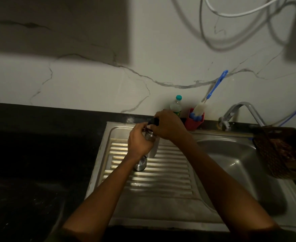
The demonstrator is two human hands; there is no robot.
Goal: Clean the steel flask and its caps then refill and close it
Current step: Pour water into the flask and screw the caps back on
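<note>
Your left hand (140, 140) is wrapped around the upper body of the steel flask (150, 137), which stands upright on the ribbed drainboard (161, 179) just left of the frame's centre. Your right hand (168, 125) reaches over from the right and curls round a dark cap (154, 121) sitting at the flask's mouth; the threaded steel neck shows just below it, between your two hands. Whether the cap is fully seated cannot be told in this dim light.

Just below your left wrist, a second steel cap (141, 164) lies on the drainboard ribs, apart from the flask.

To the right of centre, the sink basin (234, 165) opens beside the drainboard, with a steel tap (238, 110) arching over its far rim. A brown woven basket (281, 151) sits at the right edge, overhanging the basin. Behind your right hand, along the marble-patterned wall, stand a clear plastic bottle with a teal lid (176, 104) and a red holder (195, 120) carrying a blue-handled bottle brush (213, 89). A black countertop (39, 145) fills the left of the frame.
</note>
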